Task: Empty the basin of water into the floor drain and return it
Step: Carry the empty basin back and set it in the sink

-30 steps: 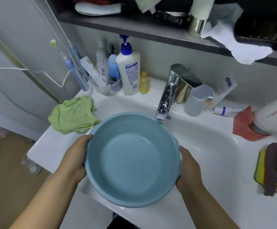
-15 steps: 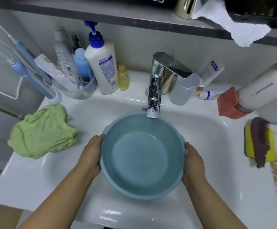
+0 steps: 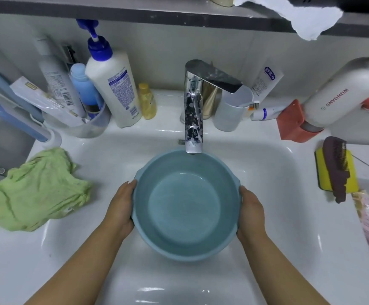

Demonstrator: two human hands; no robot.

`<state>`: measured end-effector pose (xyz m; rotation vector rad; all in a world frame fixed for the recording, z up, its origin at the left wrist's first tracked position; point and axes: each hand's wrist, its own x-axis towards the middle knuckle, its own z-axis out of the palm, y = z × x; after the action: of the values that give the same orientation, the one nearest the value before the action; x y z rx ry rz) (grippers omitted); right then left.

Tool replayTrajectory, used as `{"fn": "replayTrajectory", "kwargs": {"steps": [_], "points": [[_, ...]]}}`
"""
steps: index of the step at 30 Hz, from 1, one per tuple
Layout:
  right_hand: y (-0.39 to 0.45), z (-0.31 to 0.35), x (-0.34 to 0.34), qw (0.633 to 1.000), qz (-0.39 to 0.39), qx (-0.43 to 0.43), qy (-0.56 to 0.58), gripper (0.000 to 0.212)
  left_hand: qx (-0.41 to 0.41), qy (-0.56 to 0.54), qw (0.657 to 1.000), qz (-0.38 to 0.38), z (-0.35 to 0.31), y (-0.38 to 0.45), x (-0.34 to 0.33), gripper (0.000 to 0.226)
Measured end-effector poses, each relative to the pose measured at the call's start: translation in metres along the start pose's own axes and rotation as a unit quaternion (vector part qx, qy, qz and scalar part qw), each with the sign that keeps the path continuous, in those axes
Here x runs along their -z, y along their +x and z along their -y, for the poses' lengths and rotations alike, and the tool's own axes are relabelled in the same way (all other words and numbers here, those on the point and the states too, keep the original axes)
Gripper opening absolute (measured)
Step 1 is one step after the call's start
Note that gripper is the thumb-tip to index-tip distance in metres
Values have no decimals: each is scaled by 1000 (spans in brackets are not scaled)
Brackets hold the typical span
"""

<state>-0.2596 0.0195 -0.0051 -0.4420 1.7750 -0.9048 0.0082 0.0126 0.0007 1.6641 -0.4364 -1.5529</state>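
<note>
Blue round plastic basin sits in the white sink, upright, its far rim directly under the chrome faucet spout. Smooth matte inside, thin film of water at the bottom. Left hand wraps the left rim, right hand wraps the right rim; both sets of fingers curl under the outer wall and grasp the basin, thumbs along the rim. Forearms come in from the near edge, angled inward.

Left of the basin, a crumpled green cloth lies on the sink ledge. Far left, a white pump bottle with a blue cap and a small yellow bottle. Right of the faucet, a grey cup. Far right, a white hair dryer, with a dark comb lying on a yellow sponge nearer.
</note>
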Motion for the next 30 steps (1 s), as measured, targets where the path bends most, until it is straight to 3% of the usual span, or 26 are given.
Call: {"fn": "replayTrajectory", "kwargs": {"steps": [4,11,30], "points": [[1,0,-2,1000,-8,-6,13,20,-2,-9,1000,2,4,9,-3,34],[9,-1,0,1000,-17,23,10,32,13,-15,1000,5,7,20,-8,32],[15,3,-2,999,-30,30,5,26,25,-19,999,11,18,34,-5,36]]}}
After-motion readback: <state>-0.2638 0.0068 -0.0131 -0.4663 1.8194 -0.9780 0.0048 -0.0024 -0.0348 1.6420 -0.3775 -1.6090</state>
